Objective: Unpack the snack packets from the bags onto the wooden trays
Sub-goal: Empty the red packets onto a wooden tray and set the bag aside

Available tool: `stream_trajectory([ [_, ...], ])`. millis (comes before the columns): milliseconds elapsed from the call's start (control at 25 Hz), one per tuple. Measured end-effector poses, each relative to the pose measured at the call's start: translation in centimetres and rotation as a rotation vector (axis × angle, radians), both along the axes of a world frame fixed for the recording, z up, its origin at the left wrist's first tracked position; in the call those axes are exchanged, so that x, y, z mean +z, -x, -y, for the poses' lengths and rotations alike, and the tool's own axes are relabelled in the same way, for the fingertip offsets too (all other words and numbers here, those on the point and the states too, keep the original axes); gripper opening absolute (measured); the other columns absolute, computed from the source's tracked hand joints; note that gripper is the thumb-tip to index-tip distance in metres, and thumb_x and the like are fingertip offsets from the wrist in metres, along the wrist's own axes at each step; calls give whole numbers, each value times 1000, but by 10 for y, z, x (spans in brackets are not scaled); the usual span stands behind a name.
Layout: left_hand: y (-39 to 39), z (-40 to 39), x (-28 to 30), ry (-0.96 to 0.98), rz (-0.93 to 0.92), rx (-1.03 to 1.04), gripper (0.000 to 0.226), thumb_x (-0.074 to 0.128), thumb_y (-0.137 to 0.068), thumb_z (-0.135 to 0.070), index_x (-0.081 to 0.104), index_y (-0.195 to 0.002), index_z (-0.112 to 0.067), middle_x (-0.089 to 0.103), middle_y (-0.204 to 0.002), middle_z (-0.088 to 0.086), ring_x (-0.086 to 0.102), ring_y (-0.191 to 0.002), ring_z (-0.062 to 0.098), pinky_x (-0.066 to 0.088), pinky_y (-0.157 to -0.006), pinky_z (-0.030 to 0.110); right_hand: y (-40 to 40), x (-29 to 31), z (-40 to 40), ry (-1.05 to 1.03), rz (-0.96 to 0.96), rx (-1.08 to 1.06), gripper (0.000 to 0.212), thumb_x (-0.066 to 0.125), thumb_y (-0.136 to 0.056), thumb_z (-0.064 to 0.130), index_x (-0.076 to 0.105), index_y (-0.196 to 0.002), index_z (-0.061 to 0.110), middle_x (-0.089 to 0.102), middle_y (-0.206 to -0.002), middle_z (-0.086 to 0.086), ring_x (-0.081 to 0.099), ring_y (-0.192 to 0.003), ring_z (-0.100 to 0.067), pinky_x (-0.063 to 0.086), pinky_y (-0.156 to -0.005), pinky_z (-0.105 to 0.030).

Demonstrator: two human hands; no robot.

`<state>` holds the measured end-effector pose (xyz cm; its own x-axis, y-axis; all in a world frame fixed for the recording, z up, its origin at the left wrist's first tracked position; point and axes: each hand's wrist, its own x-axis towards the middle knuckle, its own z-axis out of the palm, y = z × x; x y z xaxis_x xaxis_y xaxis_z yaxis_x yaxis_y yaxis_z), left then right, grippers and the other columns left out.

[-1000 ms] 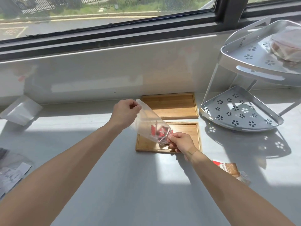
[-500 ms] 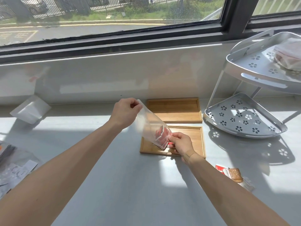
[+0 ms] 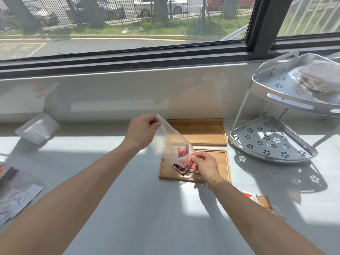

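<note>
My left hand (image 3: 141,132) pinches the upper end of a clear plastic bag (image 3: 169,140), which slants down over the near wooden tray (image 3: 225,162). My right hand (image 3: 204,164) grips the bag's lower, open end just above that tray. Red and black snack packets (image 3: 181,166) lie on the tray under the bag's mouth, and one red packet shows through the plastic inside. The far wooden tray (image 3: 200,131) behind it holds nothing.
A white two-tier corner rack (image 3: 272,142) stands at the right, with a wrapped bundle (image 3: 320,78) on its top shelf. A cracker packet (image 3: 261,200) lies by my right forearm. Clear bags (image 3: 16,196) sit at the left edge, a white pouch (image 3: 37,127) near the wall.
Several packets have slid out of the bag's lower end onto the near tray. Both hands keep their hold on the bag, and the camera view has tilted upward.
</note>
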<state>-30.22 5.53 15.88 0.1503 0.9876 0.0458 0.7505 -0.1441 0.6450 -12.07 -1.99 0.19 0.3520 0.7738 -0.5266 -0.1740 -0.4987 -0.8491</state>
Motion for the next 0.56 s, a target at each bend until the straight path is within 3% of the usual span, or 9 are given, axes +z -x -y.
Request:
stream_trajectory([
  [120,4,4,-5,-4,11,16,15,60,-93,-15,71,-87,-7,61,-73,-3,51,-68,18,39,-65,25,-2,1,2,13,-52,-7,3,65,-90,9,68,-89,11,64,-70,-5,49,-43,-8,38,-34,-17],
  [240,8,4,-9,-12,13,32,15,60,-94,-16,71,-89,-7,61,-77,0,50,-73,20,38,-69,27,-5,1,5,10,-71,-23,5,66,-90,9,67,-94,9,64,-69,-3,48,-41,-6,34,-30,-15],
  [440,13,5,-11,-21,22,31,13,60,-94,-15,70,-88,-10,63,-83,0,53,-77,19,37,-67,24,-1,2,6,-39,-67,26,4,67,-88,8,67,-90,11,61,-68,-4,46,-38,-4,35,-33,-15],
  [560,16,7,-18,1,-14,16,13,60,-94,-16,71,-90,-13,66,-91,2,56,-84,18,37,-72,22,1,-3,6,-37,-10,-4,5,73,-83,9,70,-84,13,68,-76,-8,56,-52,-12,47,-46,-20],
])
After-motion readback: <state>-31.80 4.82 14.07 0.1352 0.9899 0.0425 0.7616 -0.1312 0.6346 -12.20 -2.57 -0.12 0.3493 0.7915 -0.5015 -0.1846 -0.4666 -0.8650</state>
